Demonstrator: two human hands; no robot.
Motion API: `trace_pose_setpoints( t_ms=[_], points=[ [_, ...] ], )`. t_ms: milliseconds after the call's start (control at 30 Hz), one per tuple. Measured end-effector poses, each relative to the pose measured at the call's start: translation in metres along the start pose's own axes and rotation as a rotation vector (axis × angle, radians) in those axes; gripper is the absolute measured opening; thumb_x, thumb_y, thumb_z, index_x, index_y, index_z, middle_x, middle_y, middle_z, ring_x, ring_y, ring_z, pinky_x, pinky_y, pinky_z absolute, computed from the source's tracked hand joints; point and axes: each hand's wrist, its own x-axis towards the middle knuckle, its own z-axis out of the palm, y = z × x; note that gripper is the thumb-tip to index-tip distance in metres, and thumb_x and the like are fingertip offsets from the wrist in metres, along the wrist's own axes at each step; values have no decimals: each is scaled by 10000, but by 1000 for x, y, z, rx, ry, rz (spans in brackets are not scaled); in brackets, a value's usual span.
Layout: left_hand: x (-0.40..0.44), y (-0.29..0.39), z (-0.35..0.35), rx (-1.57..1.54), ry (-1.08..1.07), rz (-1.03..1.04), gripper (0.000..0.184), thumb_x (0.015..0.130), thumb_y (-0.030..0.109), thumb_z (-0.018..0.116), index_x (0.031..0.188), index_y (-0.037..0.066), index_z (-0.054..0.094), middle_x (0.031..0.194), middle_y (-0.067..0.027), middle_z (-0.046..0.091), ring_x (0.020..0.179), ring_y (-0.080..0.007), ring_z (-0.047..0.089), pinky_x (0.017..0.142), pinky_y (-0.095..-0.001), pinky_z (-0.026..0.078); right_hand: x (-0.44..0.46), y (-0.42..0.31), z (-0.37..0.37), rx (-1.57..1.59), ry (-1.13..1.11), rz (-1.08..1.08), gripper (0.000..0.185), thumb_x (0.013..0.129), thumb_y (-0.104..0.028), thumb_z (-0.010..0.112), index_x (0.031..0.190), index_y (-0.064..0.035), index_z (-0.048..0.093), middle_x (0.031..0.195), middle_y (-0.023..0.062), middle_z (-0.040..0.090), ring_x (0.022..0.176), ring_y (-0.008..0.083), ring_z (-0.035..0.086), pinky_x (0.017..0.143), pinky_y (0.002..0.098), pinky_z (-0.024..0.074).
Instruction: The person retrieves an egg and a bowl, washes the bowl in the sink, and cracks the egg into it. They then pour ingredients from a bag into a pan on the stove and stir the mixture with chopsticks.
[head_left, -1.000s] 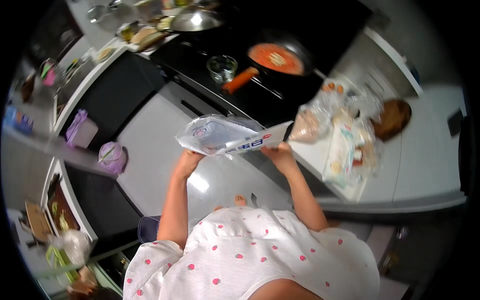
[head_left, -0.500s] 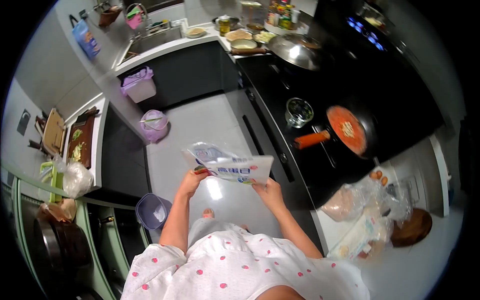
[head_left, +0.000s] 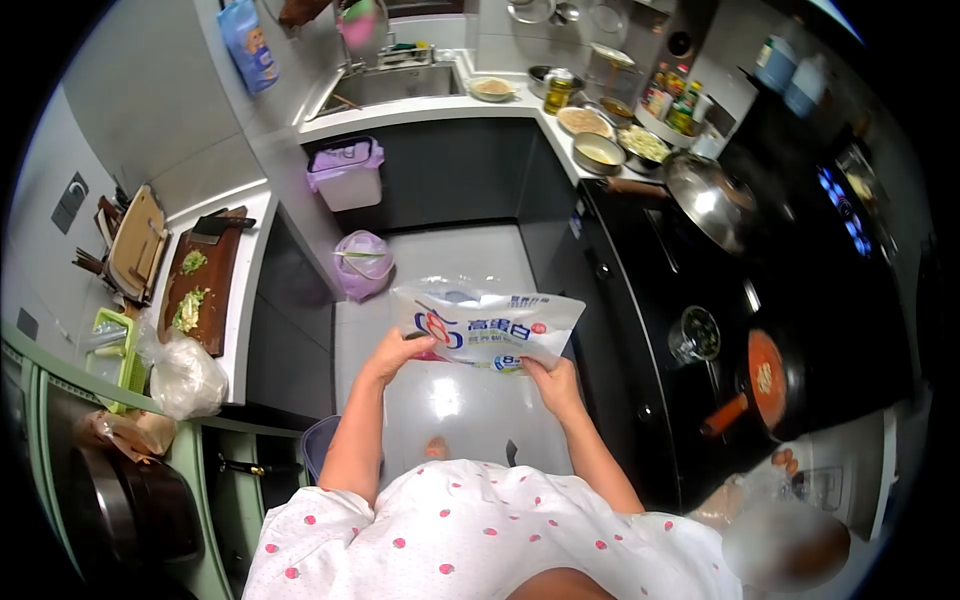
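Note:
A white plastic package point(head_left: 490, 328) with blue and red print is stretched between both hands above the floor. My left hand point(head_left: 398, 355) pinches its left edge, thumb on the printed face. At the lower right corner, my right hand point(head_left: 550, 385) grips the package between thumb and fingers. To the right, a pan point(head_left: 790, 385) of red sauce with a pale heap in it sits on the black stove point(head_left: 640, 290). Beside the pan stands a glass bowl point(head_left: 695, 335) with something dark green inside.
A lidded wok point(head_left: 710, 200) is at the back of the stove. Plates and bowls of food line the counter point(head_left: 425, 112) near the sink point(head_left: 400, 87). On the left lie a cutting board point(head_left: 205, 275) and cleaver point(head_left: 212, 228). Purple-lined bins point(head_left: 345, 180) stand on the floor side.
The view has swung left, so the stove and pan appear farther right. The package has turned and its printed face now shows broadly toward the camera, still held by both hands.

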Motion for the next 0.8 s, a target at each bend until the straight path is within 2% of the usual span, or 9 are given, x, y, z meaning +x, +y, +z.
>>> trace_pose_setpoints(
  t_ms=[267, 367, 433, 467, 533, 633, 667, 700, 800],
  points=[
    [50, 16, -85, -204, 152, 74, 219, 781, 212, 600, 921, 44, 608, 843, -38, 608, 767, -125, 569, 671, -262, 458, 106, 9, 78, 63, -3, 1, 194, 798, -112, 572, 940, 9, 624, 832, 84, 649, 764, 136, 593, 666, 267, 458],
    [83, 24, -85, -262, 141, 127, 240, 815, 193, 558, 981, 22, 580, 886, -58, 607, 776, -140, 580, 685, -273, 472, 146, 26, 86, -55, 23, 37, 210, 802, -159, 569, 925, 1, 625, 817, 124, 646, 740, 183, 612, 657, 288, 464],
    [106, 26, -85, -330, 309, 205, 264, 823, 165, 537, 1039, 14, 542, 926, -62, 596, 793, -148, 583, 701, -284, 482, 173, 22, 90, -199, 9, -57, 236, 805, -201, 561, 911, 2, 616, 798, 180, 626, 741, 285, 615, 660, 331, 468],
    [117, 29, -88, -353, 312, 225, 270, 831, 153, 524, 1064, 16, 516, 954, -62, 583, 815, -154, 583, 711, -291, 490, 186, 19, 93, -205, 15, -52, 236, 805, -201, 561, 911, 2, 616, 798, 180, 626, 741, 285, 615, 660, 331, 468],
    [143, 39, -88, -427, 430, 274, 228, 835, 150, 519, 1029, 29, 533, 895, -44, 582, 783, -149, 580, 695, -289, 491, 215, 7, 97, -292, -16, -142, 262, 808, -233, 564, 908, 6, 605, 778, 219, 600, 750, 371, 584, 649, 376, 465],
    [170, 38, -115, -359, 603, 283, 224, 828, 205, 541, 972, 34, 555, 824, -19, 560, 719, -129, 550, 642, -278, 466, 260, 14, 113, -349, -100, -177, 294, 803, -270, 580, 910, 3, 600, 765, 220, 597, 728, 385, 577, 624, 398, 459],
    [171, 49, -115, -246, 714, 303, 232, 822, 251, 551, 927, 46, 576, 777, -8, 555, 684, -113, 534, 617, -258, 441, 279, 38, 120, -452, -122, -202, 273, 808, -268, 578, 905, -15, 610, 751, 221, 593, 695, 383, 579, 588, 404, 457],
    [170, 57, -118, -181, 779, 293, 254, 815, 287, 559, 896, 49, 591, 761, -5, 554, 664, -95, 513, 614, -239, 417, 285, 5, 121, -327, -152, -426, 226, 823, -243, 564, 900, -39, 627, 715, 210, 593, 647, 372, 578, 552, 398, 452],
    [172, 63, -123, -189, 1026, 530, 221, 844, 199, 524, 956, 13, 569, 796, -4, 566, 682, -78, 500, 618, -232, 410, 307, -16, 141, -201, -270, -385, 182, 837, -156, 532, 914, -25, 632, 696, 148, 625, 625, 228, 614, 564, 317, 451]
  ],
)
